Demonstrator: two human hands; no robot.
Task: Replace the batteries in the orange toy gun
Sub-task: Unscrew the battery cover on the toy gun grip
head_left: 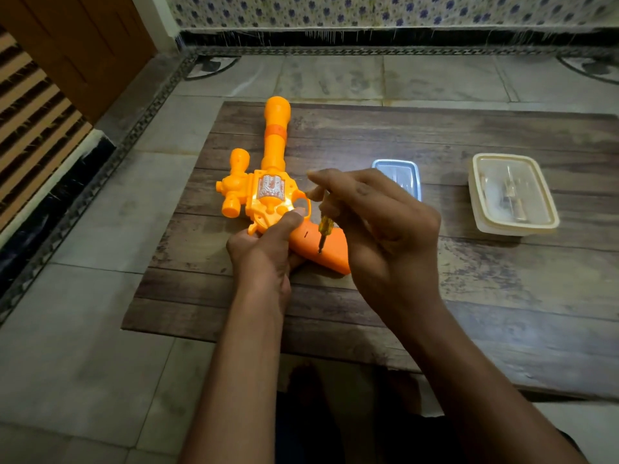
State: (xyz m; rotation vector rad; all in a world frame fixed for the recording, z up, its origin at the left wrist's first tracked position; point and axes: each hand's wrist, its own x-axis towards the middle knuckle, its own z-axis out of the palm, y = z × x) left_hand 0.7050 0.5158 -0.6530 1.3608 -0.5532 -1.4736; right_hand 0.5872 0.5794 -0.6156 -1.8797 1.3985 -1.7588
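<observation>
- Left hand (264, 252) grips the orange toy gun (268, 192); right hand (378, 226) pinches a small screwdriver (324, 231), tip on the handle.
- Both rest over a wood-patterned board (435, 296) on the tiled floor (83, 363).

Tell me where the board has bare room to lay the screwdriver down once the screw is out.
Bare wood lies between the blue tray and the cream lidded box, and along the board nearer than that box. It is crowded around the toy gun, where the left hand holds it and the right hand works the screwdriver.
</observation>
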